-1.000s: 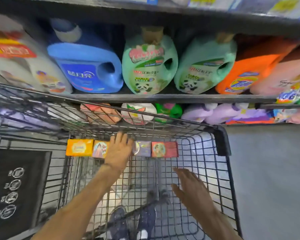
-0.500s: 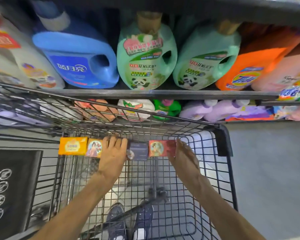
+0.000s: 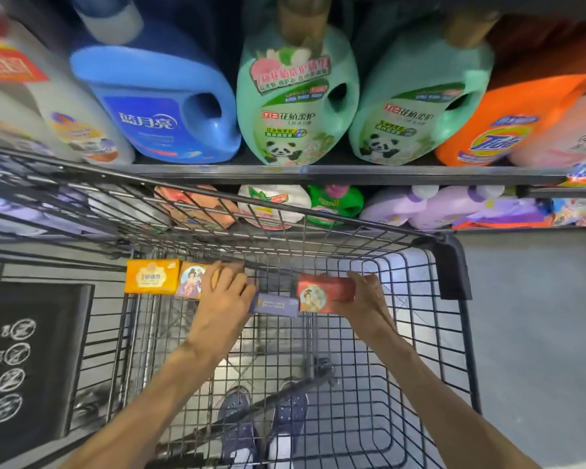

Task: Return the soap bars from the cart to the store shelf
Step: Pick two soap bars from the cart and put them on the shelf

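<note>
Nearest, the cart [image 3: 454, 333] is entered by both arms. The left hand [image 3: 224, 296] is curled over the purple soap bar [image 3: 274, 304], apparently gripping it. At its three o'clock, touching, the red soap bar [image 3: 322, 294] is pinched by the right hand [image 3: 369, 299], long axis running nine to three. At nine o'clock the portrait soap bar [image 3: 192, 280] and orange soap bar [image 3: 153, 276] lie ungripped, nearer the left hand. Farther, at twelve o'clock, the store shelf [image 3: 318, 174] is waiting.
</note>
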